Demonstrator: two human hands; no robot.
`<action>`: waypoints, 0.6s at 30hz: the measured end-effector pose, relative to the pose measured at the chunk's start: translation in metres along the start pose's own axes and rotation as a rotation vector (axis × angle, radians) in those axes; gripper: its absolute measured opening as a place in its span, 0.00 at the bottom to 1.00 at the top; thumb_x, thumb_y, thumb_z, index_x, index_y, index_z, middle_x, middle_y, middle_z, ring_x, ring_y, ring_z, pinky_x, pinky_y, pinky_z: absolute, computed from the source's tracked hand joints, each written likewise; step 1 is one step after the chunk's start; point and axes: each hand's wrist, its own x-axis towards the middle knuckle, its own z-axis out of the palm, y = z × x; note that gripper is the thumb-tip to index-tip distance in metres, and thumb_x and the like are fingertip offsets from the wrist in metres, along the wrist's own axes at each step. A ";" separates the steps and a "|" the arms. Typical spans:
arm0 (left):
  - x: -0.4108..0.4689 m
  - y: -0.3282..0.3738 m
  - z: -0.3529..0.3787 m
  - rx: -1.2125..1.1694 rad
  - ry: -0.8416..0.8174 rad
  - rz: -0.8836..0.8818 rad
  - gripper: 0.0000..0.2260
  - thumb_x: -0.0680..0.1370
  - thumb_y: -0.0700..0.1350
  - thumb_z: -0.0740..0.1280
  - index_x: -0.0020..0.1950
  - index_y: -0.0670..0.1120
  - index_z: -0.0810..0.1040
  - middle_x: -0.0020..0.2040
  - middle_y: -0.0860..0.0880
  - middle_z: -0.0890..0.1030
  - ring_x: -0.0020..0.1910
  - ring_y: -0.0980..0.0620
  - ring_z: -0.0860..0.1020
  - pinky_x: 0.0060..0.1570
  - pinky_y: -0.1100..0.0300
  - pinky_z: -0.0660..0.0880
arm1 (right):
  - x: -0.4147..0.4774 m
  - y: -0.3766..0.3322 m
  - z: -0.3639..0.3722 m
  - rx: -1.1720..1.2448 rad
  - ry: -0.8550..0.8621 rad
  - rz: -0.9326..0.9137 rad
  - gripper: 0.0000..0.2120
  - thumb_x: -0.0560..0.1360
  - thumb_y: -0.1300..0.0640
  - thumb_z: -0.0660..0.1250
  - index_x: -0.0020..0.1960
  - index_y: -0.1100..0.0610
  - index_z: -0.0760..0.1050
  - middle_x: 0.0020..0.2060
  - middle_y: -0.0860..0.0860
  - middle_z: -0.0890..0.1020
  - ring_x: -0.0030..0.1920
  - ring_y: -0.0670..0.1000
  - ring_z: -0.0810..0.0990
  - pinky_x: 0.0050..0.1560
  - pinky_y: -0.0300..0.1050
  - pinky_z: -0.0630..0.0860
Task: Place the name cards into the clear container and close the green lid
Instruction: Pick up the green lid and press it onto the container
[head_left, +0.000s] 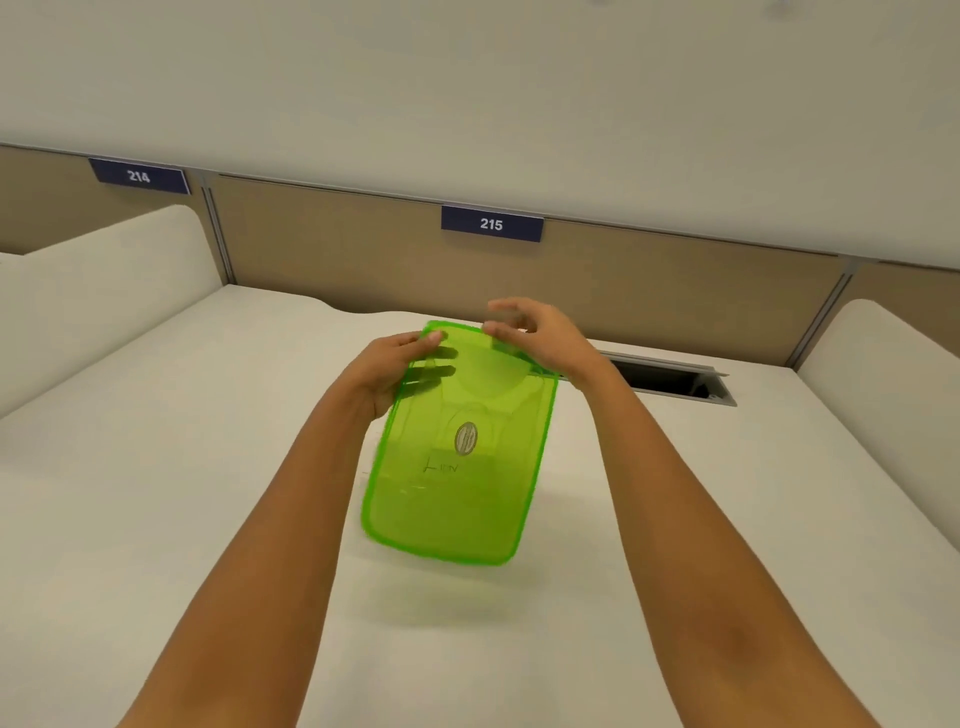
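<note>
Both forearms reach up the middle of the frame over the white desk (156, 467). The left hand (395, 371) grips the green lid (457, 493) at its upper left edge — thumb on top, fingers showing through the plastic. The right hand (540, 338) pinches the upper right corner, other fingers loosely spread. The lid hangs tilted above the desk (centre of frame).

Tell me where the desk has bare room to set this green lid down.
Bare desk lies left of the left hand and right of the right hand, before the cable slot. The green lid hangs over the centre; both forearms crowd the near middle.
</note>
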 end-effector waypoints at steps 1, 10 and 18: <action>0.002 -0.003 -0.004 -0.088 0.071 0.002 0.05 0.79 0.46 0.64 0.49 0.47 0.78 0.42 0.51 0.85 0.34 0.57 0.85 0.31 0.66 0.79 | -0.002 0.006 0.004 0.084 0.126 0.015 0.23 0.76 0.46 0.66 0.68 0.53 0.71 0.58 0.50 0.78 0.54 0.47 0.76 0.46 0.35 0.74; 0.004 -0.023 -0.018 -0.742 0.423 0.016 0.05 0.81 0.40 0.59 0.49 0.41 0.73 0.42 0.46 0.79 0.38 0.49 0.79 0.46 0.53 0.78 | -0.035 0.053 0.063 0.817 0.507 0.511 0.23 0.76 0.42 0.62 0.67 0.52 0.68 0.59 0.52 0.77 0.49 0.50 0.77 0.45 0.43 0.76; -0.006 -0.051 -0.045 -0.575 0.407 -0.016 0.03 0.78 0.36 0.58 0.47 0.40 0.70 0.45 0.43 0.79 0.36 0.47 0.82 0.36 0.56 0.79 | -0.039 0.048 0.075 1.021 0.694 0.538 0.21 0.77 0.62 0.66 0.68 0.59 0.67 0.59 0.60 0.78 0.36 0.52 0.80 0.28 0.40 0.80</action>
